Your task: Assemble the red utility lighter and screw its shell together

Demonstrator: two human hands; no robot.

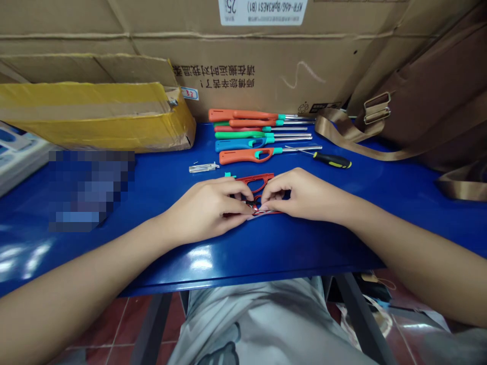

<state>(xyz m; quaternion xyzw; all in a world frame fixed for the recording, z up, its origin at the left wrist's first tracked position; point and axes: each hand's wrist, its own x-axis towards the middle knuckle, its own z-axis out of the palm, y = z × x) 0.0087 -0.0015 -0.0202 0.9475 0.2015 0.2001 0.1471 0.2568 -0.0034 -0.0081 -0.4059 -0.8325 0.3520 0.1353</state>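
Both hands meet over an opened long-necked lighter near the middle of the blue table. My left hand (213,210) is closed, thumb and fingertips pinching at a red lighter shell half (273,212) with small black and pale parts in it. My right hand (300,195) pinches the same shell from the other side; its fingertips partly hide the parts. Just beyond lies another red shell half (261,178) with a trigger-guard loop, partly behind the fingers. A small teal piece (229,175) sits by my left knuckles. A clear fuel tank (203,168) lies farther left.
Several long-necked lighters (247,156) in orange, green and blue lie in a row behind. A black-and-yellow screwdriver (333,160) is at their right. A yellow-taped carton (114,129) stands left, a large cardboard box (266,56) behind, and a brown strap (353,139) right.
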